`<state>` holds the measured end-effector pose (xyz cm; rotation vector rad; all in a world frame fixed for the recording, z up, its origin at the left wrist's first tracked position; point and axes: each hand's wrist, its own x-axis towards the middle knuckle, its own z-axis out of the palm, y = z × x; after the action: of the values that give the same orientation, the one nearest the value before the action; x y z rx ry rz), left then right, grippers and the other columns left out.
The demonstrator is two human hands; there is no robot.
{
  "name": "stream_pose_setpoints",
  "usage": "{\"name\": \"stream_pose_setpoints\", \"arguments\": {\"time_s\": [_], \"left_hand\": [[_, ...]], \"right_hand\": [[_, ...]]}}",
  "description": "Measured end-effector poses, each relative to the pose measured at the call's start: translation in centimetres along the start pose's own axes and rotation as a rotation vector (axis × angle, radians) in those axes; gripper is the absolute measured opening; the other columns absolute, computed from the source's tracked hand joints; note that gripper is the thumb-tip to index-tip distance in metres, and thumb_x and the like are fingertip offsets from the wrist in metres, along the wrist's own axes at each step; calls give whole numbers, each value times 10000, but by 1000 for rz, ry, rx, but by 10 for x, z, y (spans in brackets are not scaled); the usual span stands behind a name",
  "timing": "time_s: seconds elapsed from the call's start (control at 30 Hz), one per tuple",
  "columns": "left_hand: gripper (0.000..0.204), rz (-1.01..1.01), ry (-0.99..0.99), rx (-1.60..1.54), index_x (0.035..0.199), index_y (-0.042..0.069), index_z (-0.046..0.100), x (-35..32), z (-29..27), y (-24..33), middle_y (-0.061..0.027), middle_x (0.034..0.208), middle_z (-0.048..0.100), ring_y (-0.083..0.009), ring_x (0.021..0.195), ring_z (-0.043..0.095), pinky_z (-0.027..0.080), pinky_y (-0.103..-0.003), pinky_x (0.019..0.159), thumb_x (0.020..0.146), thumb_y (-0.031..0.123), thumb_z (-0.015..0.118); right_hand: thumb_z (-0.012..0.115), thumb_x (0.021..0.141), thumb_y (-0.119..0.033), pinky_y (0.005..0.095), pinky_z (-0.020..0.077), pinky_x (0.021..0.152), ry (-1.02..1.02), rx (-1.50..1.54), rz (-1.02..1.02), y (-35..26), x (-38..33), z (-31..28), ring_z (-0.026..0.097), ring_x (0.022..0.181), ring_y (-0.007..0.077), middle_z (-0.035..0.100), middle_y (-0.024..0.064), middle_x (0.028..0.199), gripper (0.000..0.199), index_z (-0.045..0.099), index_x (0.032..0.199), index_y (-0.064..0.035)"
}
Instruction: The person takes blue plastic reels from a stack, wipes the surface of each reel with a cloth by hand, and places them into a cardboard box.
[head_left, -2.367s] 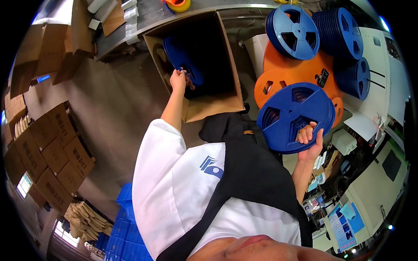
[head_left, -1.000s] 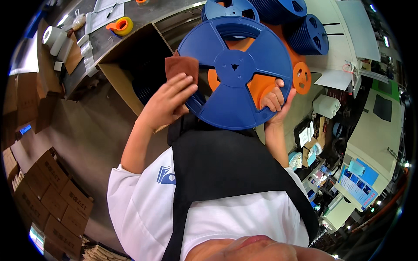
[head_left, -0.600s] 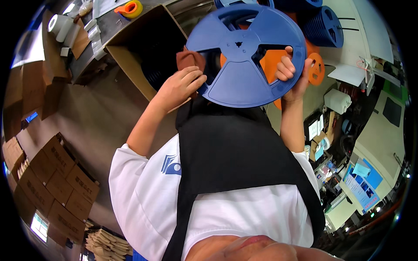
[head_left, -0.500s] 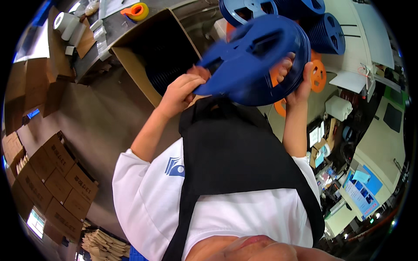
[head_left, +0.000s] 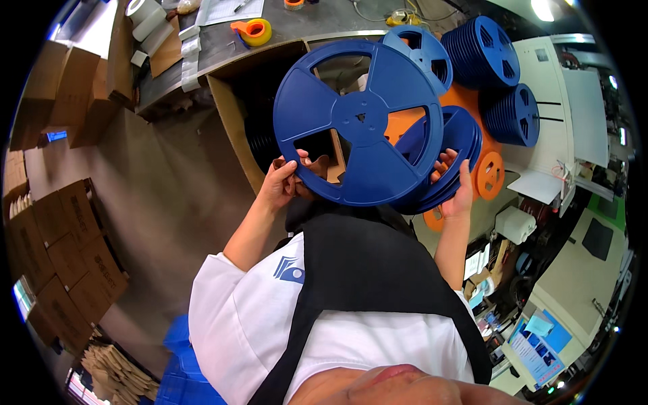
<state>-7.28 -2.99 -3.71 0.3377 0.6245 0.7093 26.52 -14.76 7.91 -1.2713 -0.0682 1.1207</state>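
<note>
I hold a large blue plastic reel (head_left: 358, 121) up in front of my chest, its flat face toward the camera. My left hand (head_left: 283, 181) grips its lower left rim, with a small brown cardboard piece (head_left: 317, 165) showing beside the fingers. My right hand (head_left: 453, 181) holds the lower right rim. A second blue reel (head_left: 447, 158) shows just behind the first on the right; whether it is in my right hand I cannot tell. Behind the reel stands an open cardboard box (head_left: 233, 118).
Stacks of blue reels (head_left: 482, 50) and orange reels (head_left: 489, 174) lie on the right. A worktable (head_left: 223, 47) at the top carries an orange tape dispenser (head_left: 253, 30) and white tape rolls (head_left: 145, 17). Flat cardboard boxes (head_left: 57, 236) lie at the left, a blue crate (head_left: 182, 371) below.
My left hand came out of the cardboard box and joined my right hand on the blue reel. The reel rose, tilted edge-on, then turned flat toward the camera again.
</note>
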Motion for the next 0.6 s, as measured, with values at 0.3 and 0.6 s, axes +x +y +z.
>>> {"name": "stream_pose_setpoints", "arguments": {"time_s": [0.3, 0.6], "left_hand": [[326, -21, 12, -130, 1092, -13, 549, 8, -6, -6, -94, 939, 612, -100, 751, 628, 475, -92, 541, 801, 99, 646], [340, -6, 26, -255, 1113, 2, 533, 9, -10, -19, -107, 964, 615, -198, 894, 618, 518, -306, 836, 805, 99, 638]], "right_hand": [[491, 922, -426, 272, 488, 659, 111, -270, 116, 11, 6, 2, 574, 917, 173, 563, 40, 1090, 440, 504, 1170, -63], [428, 943, -436, 253, 455, 577, 91, -179, 194, 19, 14, -26, 633, 882, 245, 563, 88, 1098, 444, 507, 1133, -42]]}}
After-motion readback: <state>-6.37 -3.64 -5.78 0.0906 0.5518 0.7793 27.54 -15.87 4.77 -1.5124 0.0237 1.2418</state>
